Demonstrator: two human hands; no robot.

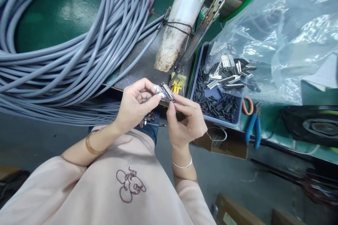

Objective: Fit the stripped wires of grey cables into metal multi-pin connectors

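Thin red, green and blue wires (pixel 157 93) run from the fingertips of my left hand (pixel 137 100), which is closed in a pinch on them; something white shows at the fingertips. Beside them my right hand (pixel 186 117) grips a metal multi-pin connector (pixel 167 92) by its lower end, between thumb and fingers. The wire tips lie against the connector's pin side; whether they are joined to it I cannot tell. Just beyond the hands is a yellow piece (pixel 177 83), under the tip of a slanting metal soldering tool (pixel 195 38).
Grey cables (pixel 87 52) lie in a large bundle at left. A stained, wrapped cylinder (pixel 178 17) stands behind the hands. At right, a blue bin (pixel 233 121) holds black tubes and connectors, beside blue-handled pliers (pixel 252 128), a plastic bag (pixel 277 24) and a black fan (pixel 314 124).
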